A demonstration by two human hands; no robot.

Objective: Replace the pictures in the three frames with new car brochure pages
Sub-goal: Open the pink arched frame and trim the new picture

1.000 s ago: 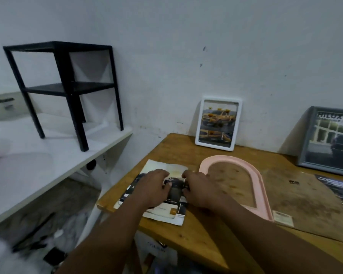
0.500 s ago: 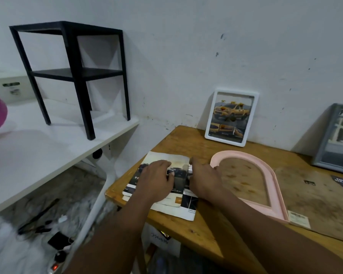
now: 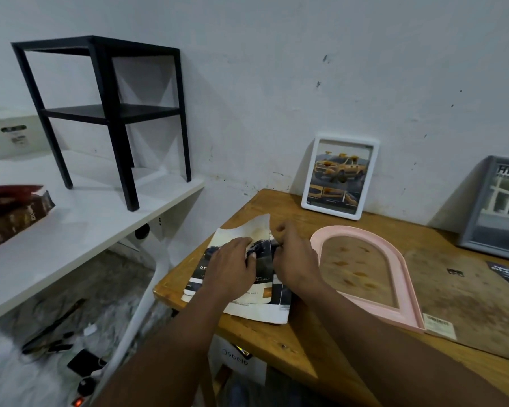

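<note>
Head view: where is the brochure page [image 3: 256, 311]?
— On the desk [image 3: 276, 339], just left of the pink arched frame [image 3: 406, 277], beneath both hands; its far corner curls upward.
— And the hands?
— Left hand [image 3: 232, 267] and right hand [image 3: 296, 259] meet at the page's middle, fingers curled, each pinching the paper.

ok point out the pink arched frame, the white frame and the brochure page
pink arched frame [image 3: 399, 277]: head view, right side rail
white frame [image 3: 340, 177]: head view, middle, truck picture
brochure page [image 3: 259, 313]: head view, near white margin
</note>
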